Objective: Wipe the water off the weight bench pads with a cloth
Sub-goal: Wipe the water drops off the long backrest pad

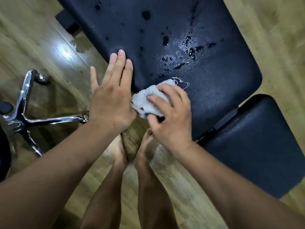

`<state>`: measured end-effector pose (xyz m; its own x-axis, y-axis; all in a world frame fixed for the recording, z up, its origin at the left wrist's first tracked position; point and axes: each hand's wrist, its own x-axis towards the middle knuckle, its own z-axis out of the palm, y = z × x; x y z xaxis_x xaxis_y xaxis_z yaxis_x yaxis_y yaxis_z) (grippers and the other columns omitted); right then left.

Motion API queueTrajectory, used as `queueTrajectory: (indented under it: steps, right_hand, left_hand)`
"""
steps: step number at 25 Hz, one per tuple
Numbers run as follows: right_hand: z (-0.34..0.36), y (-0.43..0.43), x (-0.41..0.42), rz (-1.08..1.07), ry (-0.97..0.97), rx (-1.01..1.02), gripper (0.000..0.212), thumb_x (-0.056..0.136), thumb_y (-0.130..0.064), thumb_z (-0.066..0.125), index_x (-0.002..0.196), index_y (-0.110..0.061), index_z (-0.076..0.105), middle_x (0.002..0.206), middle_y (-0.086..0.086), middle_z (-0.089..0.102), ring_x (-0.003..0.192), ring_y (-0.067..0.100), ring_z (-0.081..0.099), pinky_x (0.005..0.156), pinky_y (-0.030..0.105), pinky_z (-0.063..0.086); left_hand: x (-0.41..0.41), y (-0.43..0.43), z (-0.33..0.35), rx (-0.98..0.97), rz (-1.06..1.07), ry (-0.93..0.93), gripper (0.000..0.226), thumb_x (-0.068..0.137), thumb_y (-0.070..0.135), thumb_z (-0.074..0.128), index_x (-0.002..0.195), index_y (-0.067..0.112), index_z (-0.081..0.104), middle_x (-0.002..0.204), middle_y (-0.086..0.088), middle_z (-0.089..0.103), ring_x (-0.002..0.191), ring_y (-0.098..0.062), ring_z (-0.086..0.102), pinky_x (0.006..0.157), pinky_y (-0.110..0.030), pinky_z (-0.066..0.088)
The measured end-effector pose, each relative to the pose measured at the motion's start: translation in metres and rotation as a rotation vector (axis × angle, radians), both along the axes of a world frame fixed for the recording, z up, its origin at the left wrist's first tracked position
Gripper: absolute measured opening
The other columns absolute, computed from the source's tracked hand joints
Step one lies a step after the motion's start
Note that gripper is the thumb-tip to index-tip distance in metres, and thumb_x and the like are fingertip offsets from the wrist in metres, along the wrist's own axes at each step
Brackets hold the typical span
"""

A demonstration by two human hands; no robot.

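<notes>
A wooden plank floor (49,52) is seen beneath everything, with a bright reflection on its boards at the left. A small wet patch (80,45) is spread on the boards near the upper left. A chrome star-shaped chair base (26,111) is stood at the left, one caster (42,78) being visible at the end of an arm. Two bare feet (133,149) are planted side by side on the floor at the centre.

The long bench pad (165,38) runs off the top edge of the frame, its far end unseen, and the smaller pad (257,146) is clipped at the right edge. The right hand (171,116) covers much of the white cloth (148,100). At far left, the chrome chair base (24,113) is cut off, and the wooden floor (24,38) there is smeared with blur.
</notes>
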<state>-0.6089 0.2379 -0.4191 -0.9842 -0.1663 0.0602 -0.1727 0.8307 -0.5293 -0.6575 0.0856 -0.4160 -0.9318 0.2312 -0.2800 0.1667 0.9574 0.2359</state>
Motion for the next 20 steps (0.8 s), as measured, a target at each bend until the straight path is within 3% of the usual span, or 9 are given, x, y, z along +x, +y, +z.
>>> queueTrajectory:
  steps: [3,5,7,8,10,13,17,20]
  right_hand:
    - [-0.004,0.061,-0.041,0.091,0.057,0.121,0.029,0.068,-0.018,0.066,0.096,-0.015,0.074,0.109,0.011,0.067,0.1,0.032,0.059,0.085,0.041,0.048]
    - [0.0,0.113,-0.079,-0.138,0.064,0.185,0.03,0.071,-0.015,0.058,0.097,-0.014,0.073,0.11,0.012,0.067,0.1,0.029,0.058,0.089,0.03,0.046]
    - [0.011,0.149,-0.111,-0.373,0.001,0.149,0.035,0.073,-0.015,0.051,0.1,-0.013,0.072,0.113,0.009,0.065,0.103,0.023,0.059,0.09,0.01,0.037]
    - [0.011,0.153,-0.117,-0.454,-0.016,0.129,0.037,0.072,-0.015,0.048,0.101,-0.014,0.072,0.114,0.008,0.065,0.105,0.022,0.059,0.09,0.007,0.035]
    - [0.007,0.132,-0.106,-0.537,-0.037,0.132,0.038,0.068,-0.015,0.047,0.099,-0.015,0.07,0.115,0.009,0.064,0.108,0.027,0.057,0.095,0.018,0.038]
    - [0.003,0.053,-0.049,-0.308,0.007,0.0,0.035,0.062,-0.008,0.052,0.092,-0.008,0.07,0.111,0.014,0.064,0.103,0.032,0.055,0.091,0.037,0.043]
    - [0.002,-0.003,-0.019,0.175,-0.006,-0.045,0.019,0.075,-0.012,0.057,0.086,-0.009,0.071,0.109,0.008,0.067,0.103,0.03,0.058,0.084,0.041,0.045]
    - [0.001,0.049,-0.054,0.325,0.04,0.04,0.024,0.07,-0.011,0.06,0.092,-0.014,0.071,0.106,0.008,0.068,0.099,0.03,0.058,0.078,0.039,0.048]
  left_hand:
    - [0.0,0.001,-0.001,-0.039,-0.004,0.0,0.114,0.069,0.05,0.08,0.152,0.005,0.017,0.164,-0.009,0.005,0.151,-0.022,0.004,0.118,-0.06,0.006]
    - [-0.001,0.003,0.001,-0.047,0.008,-0.032,0.116,0.07,0.064,0.072,0.152,0.004,0.017,0.164,-0.01,0.003,0.151,-0.023,0.003,0.118,-0.061,0.006]
    - [-0.003,0.007,0.006,-0.066,0.006,-0.049,0.116,0.07,0.064,0.071,0.152,0.002,0.017,0.164,-0.012,0.002,0.151,-0.025,0.003,0.118,-0.061,0.006]
    - [-0.004,0.009,0.008,-0.079,0.0,-0.056,0.116,0.07,0.063,0.071,0.151,0.001,0.017,0.163,-0.014,0.002,0.151,-0.027,0.003,0.118,-0.06,0.006]
    - [-0.005,0.013,0.013,-0.118,-0.014,-0.078,0.116,0.07,0.062,0.07,0.151,-0.002,0.017,0.163,-0.018,0.002,0.15,-0.031,0.003,0.119,-0.059,0.005]
    - [-0.009,0.017,0.016,-0.184,-0.049,-0.089,0.113,0.072,0.056,0.071,0.15,-0.003,0.016,0.162,-0.02,0.002,0.15,-0.033,0.003,0.12,-0.055,0.002]
    - [-0.008,0.01,0.012,-0.23,-0.106,-0.04,0.099,0.069,0.02,0.073,0.149,-0.003,0.018,0.16,-0.022,0.009,0.149,-0.035,0.009,0.12,-0.056,0.008]
    - [-0.009,0.011,0.01,-0.224,-0.109,-0.049,0.105,0.07,0.036,0.08,0.148,-0.003,0.021,0.16,-0.022,0.012,0.149,-0.036,0.013,0.12,-0.055,0.006]
